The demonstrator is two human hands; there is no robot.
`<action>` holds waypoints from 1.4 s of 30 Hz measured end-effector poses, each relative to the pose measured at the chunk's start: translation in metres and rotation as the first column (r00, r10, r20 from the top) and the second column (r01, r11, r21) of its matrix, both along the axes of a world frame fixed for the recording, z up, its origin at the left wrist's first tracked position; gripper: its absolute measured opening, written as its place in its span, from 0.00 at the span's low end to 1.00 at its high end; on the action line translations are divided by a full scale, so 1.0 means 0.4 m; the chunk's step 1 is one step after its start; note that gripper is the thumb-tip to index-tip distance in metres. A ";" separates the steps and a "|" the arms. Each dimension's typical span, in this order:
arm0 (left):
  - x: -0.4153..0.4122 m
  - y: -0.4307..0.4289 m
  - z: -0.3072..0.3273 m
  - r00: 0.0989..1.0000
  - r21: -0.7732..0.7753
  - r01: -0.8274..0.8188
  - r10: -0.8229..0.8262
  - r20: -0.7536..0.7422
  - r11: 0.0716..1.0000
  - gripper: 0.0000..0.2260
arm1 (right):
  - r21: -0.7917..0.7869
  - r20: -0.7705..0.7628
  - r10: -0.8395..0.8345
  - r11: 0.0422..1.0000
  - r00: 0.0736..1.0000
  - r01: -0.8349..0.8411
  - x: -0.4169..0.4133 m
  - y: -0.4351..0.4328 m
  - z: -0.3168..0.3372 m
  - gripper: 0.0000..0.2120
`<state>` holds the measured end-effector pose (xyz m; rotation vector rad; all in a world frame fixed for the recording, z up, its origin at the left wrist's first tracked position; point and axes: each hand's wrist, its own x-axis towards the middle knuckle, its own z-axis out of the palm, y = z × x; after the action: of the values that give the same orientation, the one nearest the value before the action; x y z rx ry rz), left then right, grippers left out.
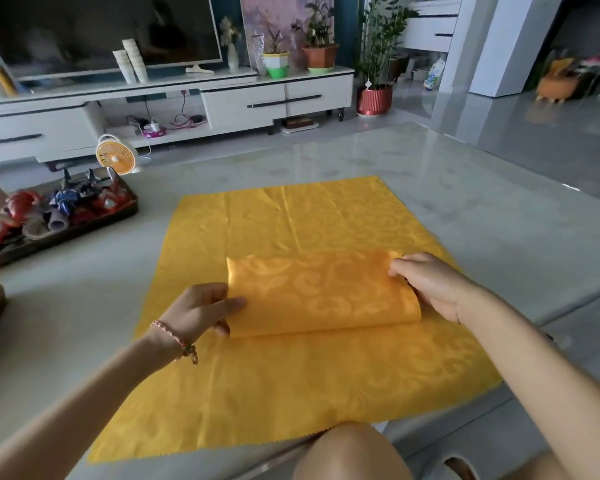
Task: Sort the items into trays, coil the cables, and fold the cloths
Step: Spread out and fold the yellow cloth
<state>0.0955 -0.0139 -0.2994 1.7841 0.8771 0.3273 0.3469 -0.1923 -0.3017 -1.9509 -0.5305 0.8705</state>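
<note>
My left hand pinches the 9 o'clock edge of the folded yellow cloth and my right hand grips its 3 o'clock edge. It lies centred on a spread yellow cloth. Worktop shows beyond that cloth's 12 and 3 o'clock edges, and a toy tray sits well apart at 10 o'clock.

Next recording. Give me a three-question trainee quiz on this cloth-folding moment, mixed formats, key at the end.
1. True or false: the left hand and right hand both grip the folded yellow cloth.
2. What is directly beneath it? A) bare table B) spread yellow cloth C) tray
3. Fill in: the bracelet is on the ____ wrist.
Key: 1 true; 2 B; 3 left.
</note>
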 end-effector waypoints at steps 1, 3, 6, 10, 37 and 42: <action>0.006 0.003 -0.011 0.999 0.028 -0.030 0.030 -0.017 0.999 0.14 | 0.002 0.027 -0.017 1.000 0.999 0.017 0.004 0.007 -0.002 0.03; 0.019 0.008 -0.035 0.991 0.076 -0.115 0.120 -0.066 0.991 0.16 | -0.002 0.180 -0.015 1.000 0.984 0.016 0.012 0.015 -0.011 0.06; 0.049 0.016 -0.056 0.959 0.227 -0.158 0.204 -0.196 0.961 0.13 | -0.017 0.488 -0.030 0.999 0.872 0.044 0.008 0.030 -0.028 0.17; 0.083 0.007 -0.061 0.882 0.500 -0.138 0.336 -0.332 0.855 0.11 | -0.175 0.753 0.076 0.981 0.654 0.088 -0.008 0.060 -0.031 0.09; 0.096 0.015 0.133 0.879 -0.142 -0.174 0.219 0.425 0.974 0.14 | 0.155 0.499 0.311 0.886 0.809 -0.437 -0.125 0.183 0.125 0.38; 0.053 0.017 0.238 0.891 -0.005 -0.073 0.068 0.450 0.997 0.16 | 0.288 0.402 0.375 0.814 0.835 -0.504 -0.178 0.185 0.183 0.13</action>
<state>0.1167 -0.0070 -0.2044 1.5935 0.6057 0.7620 0.2756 -0.1182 -0.2285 -1.6255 -1.3050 0.6502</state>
